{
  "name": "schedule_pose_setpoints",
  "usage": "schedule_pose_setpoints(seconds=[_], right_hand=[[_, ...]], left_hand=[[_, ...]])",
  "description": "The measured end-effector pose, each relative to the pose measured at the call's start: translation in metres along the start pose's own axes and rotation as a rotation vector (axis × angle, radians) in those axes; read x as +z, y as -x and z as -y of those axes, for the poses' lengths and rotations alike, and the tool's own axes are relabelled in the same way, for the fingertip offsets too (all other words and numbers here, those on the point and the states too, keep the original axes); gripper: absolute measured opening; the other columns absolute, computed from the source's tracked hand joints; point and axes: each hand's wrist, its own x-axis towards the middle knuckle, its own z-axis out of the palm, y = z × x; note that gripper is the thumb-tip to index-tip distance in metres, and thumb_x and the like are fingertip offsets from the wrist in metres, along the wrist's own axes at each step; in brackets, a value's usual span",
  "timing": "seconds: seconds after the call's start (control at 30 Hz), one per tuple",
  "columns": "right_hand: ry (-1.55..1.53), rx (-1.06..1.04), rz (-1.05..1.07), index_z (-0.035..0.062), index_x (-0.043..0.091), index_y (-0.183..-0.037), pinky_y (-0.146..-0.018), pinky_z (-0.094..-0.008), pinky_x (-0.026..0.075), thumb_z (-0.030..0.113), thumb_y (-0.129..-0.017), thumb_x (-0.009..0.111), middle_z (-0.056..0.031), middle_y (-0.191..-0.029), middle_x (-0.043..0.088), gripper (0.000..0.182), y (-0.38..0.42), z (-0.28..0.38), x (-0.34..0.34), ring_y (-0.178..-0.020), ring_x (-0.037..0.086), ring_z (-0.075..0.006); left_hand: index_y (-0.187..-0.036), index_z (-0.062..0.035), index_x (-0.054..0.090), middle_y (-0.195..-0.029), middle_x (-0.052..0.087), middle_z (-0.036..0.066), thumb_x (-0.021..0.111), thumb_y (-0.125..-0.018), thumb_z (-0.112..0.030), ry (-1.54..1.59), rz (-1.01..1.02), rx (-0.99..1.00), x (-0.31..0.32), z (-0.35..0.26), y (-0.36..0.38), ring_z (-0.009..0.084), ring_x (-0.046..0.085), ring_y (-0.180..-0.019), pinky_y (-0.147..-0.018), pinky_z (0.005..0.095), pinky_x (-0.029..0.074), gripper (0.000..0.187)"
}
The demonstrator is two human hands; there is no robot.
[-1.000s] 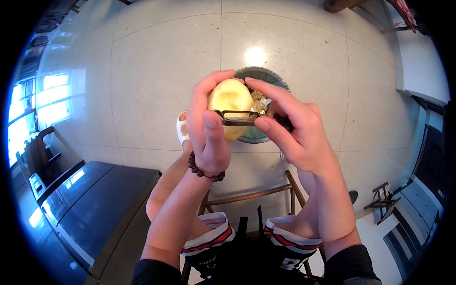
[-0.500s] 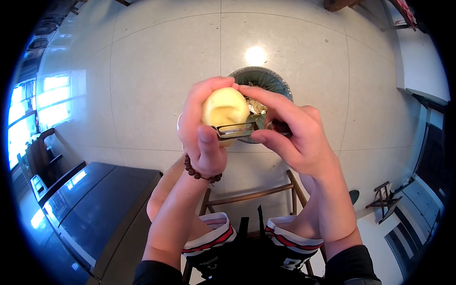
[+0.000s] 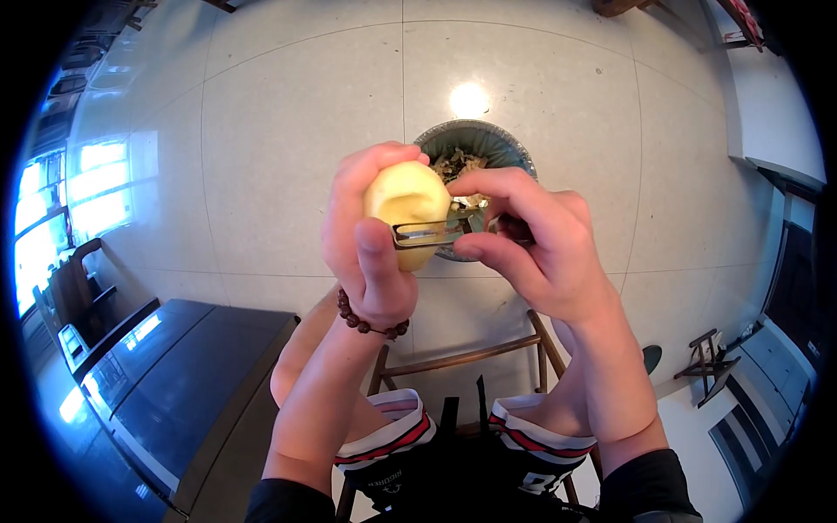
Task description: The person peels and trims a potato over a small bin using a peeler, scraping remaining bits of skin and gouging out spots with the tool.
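My left hand (image 3: pixel 348 231) is wrapped round a pale yellow peeled potato (image 3: pixel 408 192) with a smooth dent in its near side. My right hand (image 3: pixel 549 240) grips a peeler (image 3: pixel 427 234) by its handle, which the fingers mostly hide. The peeler's metal blade frame points left and lies across the near part of the potato, close to my left thumb. My right index finger reaches to the potato's right edge. Below both hands is a round waste bin (image 3: pixel 488 130) with a dark liner and scraps inside, partly covered by the potato and my right hand.
A wooden stool bar (image 3: pixel 462 356) runs between the legs. To the left stands a dark glossy table (image 3: pixel 200 366), with a wooden chair (image 3: pixel 74 288) beyond it. Pale floor tiles (image 3: pixel 296 131) surround the bin. A small folding stool (image 3: pixel 706 362) is at the right.
My right index finger has drawn back from the tips of my left fingers, and the peeler has shifted slightly left. The potato has moved a little left, showing more of the bin.
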Motion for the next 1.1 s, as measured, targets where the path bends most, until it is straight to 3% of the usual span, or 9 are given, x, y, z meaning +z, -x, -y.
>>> schedule_pose_setpoints(seconds=[0.17,0.5,0.73,0.8,1.03,1.1], right_hand=[[0.059,-0.02,-0.011,0.0052,0.071,-0.117,-0.051,-0.0248,0.038,0.016,-0.086,0.088,-0.0002,-0.066,0.056,0.036,-0.002,0.0,0.0,-0.054,0.049,-0.0078],[0.21,-0.24,-0.151,0.0063,0.071,-0.103,-0.05,-0.0271,0.042,0.03,-0.083,0.09,-0.0008,-0.064,0.059,0.036,-0.01,-0.003,0.003,-0.051,0.056,-0.0129],[0.325,-0.3,-0.181,0.0074,0.069,-0.095,-0.049,-0.0288,0.044,0.031,-0.083,0.09,-0.0016,-0.066,0.063,0.033,-0.013,0.0,0.001,-0.051,0.058,-0.0159],[0.364,-0.294,-0.245,0.0114,0.066,-0.088,-0.048,-0.0326,0.046,0.039,-0.087,0.084,-0.001,-0.067,0.066,0.033,-0.013,-0.002,0.005,-0.053,0.062,-0.0203],[0.412,-0.304,-0.267,0.0118,0.065,-0.085,-0.048,-0.0305,0.043,0.039,-0.087,0.084,-0.0014,-0.066,0.065,0.033,-0.011,-0.006,0.004,-0.053,0.062,-0.0205],[0.294,-0.249,-0.254,0.0099,0.065,-0.087,-0.048,-0.0281,0.039,0.035,-0.09,0.085,-0.0006,-0.064,0.061,0.032,-0.011,-0.007,0.006,-0.051,0.057,-0.0147]], left_hand=[[-0.134,0.0021,0.055,-0.123,0.064,0.02,0.031,-0.109,-0.068,-0.021,-0.006,-0.012,0.0,-0.002,0.001,0.0257,0.066,-0.106,-0.092,0.0401,0.055,0.078],[-0.14,-0.0004,0.048,-0.122,0.063,0.017,0.028,-0.107,-0.074,0.221,-0.006,-0.169,0.006,0.004,0.009,0.0245,0.066,-0.107,-0.094,0.0401,0.055,0.083],[-0.138,-0.0017,0.05,-0.12,0.064,0.016,0.026,-0.105,-0.077,0.389,-0.013,-0.277,0.012,0.007,0.012,0.0244,0.065,-0.105,-0.093,0.0391,0.054,0.086],[-0.137,-0.0017,0.051,-0.12,0.065,0.016,0.025,-0.105,-0.078,0.434,-0.012,-0.33,0.013,0.006,0.009,0.0241,0.065,-0.105,-0.093,0.0387,0.053,0.086],[-0.138,-0.0011,0.052,-0.12,0.068,0.015,0.019,-0.105,-0.079,0.622,-0.026,-0.461,0.019,0.004,0.011,0.0232,0.066,-0.106,-0.095,0.0366,0.052,0.091],[-0.138,-0.0005,0.052,-0.12,0.068,0.015,0.019,-0.105,-0.08,0.666,-0.024,-0.455,0.018,0.007,0.011,0.0229,0.066,-0.106,-0.096,0.0366,0.052,0.092]])
